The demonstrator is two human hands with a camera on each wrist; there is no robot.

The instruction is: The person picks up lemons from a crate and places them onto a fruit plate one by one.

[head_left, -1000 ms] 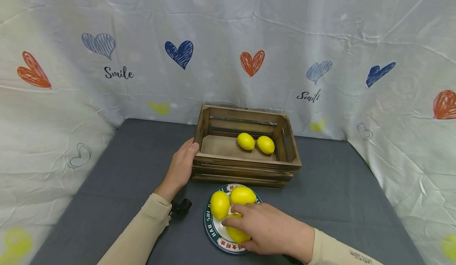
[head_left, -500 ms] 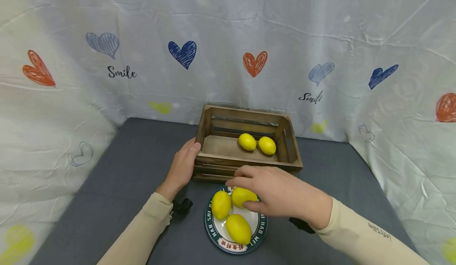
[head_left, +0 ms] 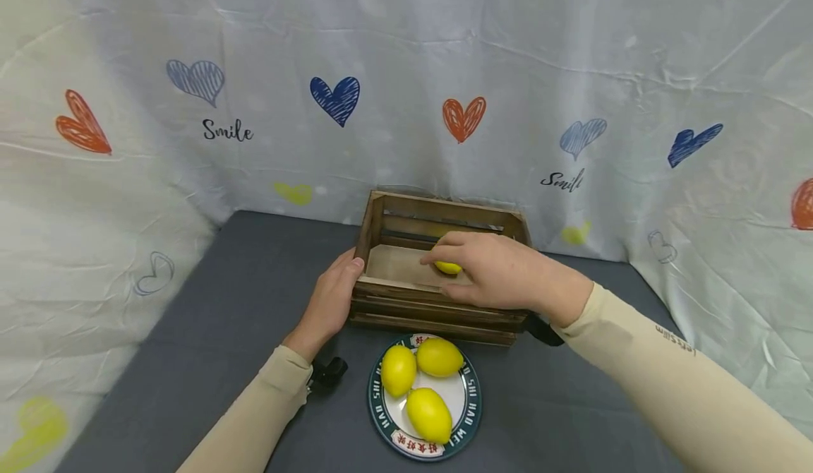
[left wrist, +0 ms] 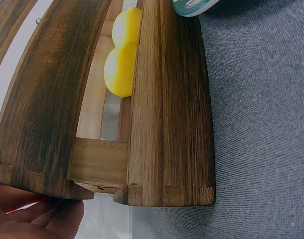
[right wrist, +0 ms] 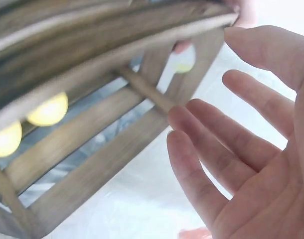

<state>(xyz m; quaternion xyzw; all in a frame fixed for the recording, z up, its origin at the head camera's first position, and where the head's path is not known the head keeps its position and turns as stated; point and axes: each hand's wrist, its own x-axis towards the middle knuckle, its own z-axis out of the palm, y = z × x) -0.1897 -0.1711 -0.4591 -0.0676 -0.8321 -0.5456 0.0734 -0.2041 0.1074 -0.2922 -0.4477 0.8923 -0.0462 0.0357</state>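
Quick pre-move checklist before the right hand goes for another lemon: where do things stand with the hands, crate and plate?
1. Right hand empty: ok. The right wrist view shows straight fingers holding nothing, over the wooden crate.
2. Left hand steadying the crate: ok, it rests against the crate's left end.
3. Lemons in the crate: cannot tell the count from the head view, where the hand covers all but one lemon; the left wrist view shows two.
4. Lemons left on the plate: ok, three lie on it.
5. Path from crate to plate: ok, the plate sits just in front of the crate.
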